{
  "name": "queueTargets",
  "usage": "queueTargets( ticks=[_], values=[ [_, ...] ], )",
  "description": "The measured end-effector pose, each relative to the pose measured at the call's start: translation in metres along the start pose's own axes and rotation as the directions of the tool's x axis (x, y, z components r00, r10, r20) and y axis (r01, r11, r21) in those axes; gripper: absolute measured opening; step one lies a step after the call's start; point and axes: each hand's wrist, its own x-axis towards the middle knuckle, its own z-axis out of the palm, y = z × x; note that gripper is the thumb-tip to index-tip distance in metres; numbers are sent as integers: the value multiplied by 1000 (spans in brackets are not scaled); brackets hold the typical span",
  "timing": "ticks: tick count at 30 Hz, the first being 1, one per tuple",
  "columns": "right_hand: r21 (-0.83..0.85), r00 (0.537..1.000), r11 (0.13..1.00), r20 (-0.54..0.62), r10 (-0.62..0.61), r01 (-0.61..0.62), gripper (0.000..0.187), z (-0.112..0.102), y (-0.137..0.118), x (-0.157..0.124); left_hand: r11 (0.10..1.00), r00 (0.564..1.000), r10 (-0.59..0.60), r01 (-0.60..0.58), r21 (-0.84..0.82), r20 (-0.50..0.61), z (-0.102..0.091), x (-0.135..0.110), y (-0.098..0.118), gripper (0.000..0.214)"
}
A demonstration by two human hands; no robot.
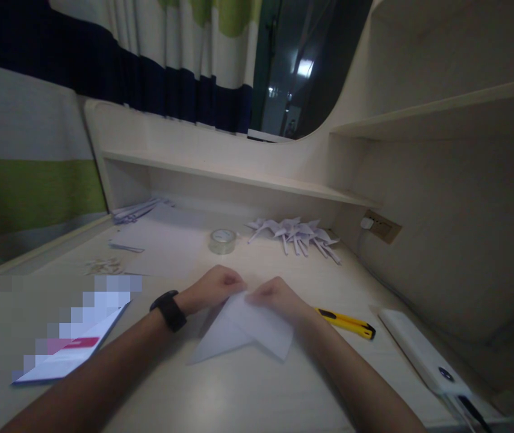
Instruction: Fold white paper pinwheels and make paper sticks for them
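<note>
Both hands, left [214, 287] and right [277, 297], pinch the top corner of a white paper sheet [243, 328], folded into angled flaps, flat on the counter [239, 391].

We stretch both bare forearms forward, and they converge toward the middle. Our left grip [212, 287], knuckles up and fingers curled under, meets our right grip [277, 299] almost fingertip to fingertip. Each is closed in a pinch on the top edge of a white folded sheet of paper [244, 332]. Both wrists lie low and nearly straight.
</note>
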Motion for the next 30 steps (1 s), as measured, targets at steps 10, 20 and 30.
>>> queueTargets(
  ticks=[10, 20, 30],
  values=[
    [22, 998, 1000, -67, 5, -4, 20, 2, 6, 5, 990, 1000, 26, -28, 140, 17, 3, -1, 7, 35],
    [18, 1000, 1000, -13, -14, 14, 26, -6, 16, 10, 996, 997, 65, -67, 57, 41, -9, -1, 8, 40],
    [53, 994, 997, 93, -63, 58, 19, -26, 9, 8, 1000, 1000, -8, 8, -2, 23, -35, -3, -4, 42]
  ],
)
